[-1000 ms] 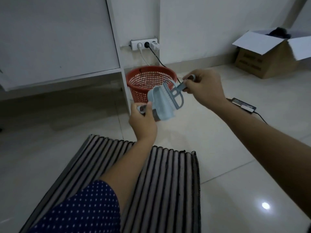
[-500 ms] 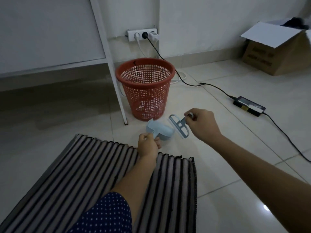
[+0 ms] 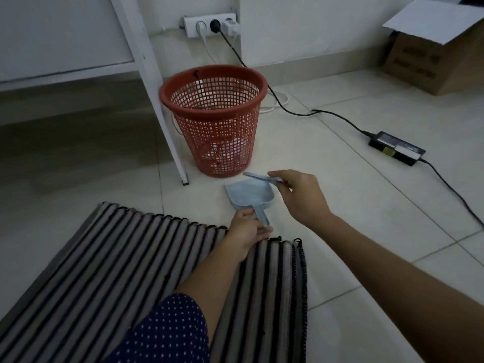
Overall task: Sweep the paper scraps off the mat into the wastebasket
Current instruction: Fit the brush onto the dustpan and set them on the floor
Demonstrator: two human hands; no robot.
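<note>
I am pinching the dustpan (image 3: 248, 196) handle with my left hand (image 3: 247, 231) just beyond the mat's (image 3: 131, 258) far edge, its long axis pointing toward the wastebasket (image 3: 213, 119), while my right hand (image 3: 301, 196) is clamping the brush (image 3: 258, 176) just above it.

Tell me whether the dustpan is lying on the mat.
No, the dustpan lies on the floor tiles just beyond the mat edge.

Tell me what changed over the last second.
Both hands came down from in front of the wastebasket. The left hand set the dustpan on the floor beyond the mat; the right hand still holds the brush. Wastebasket and mat stayed put.
</note>
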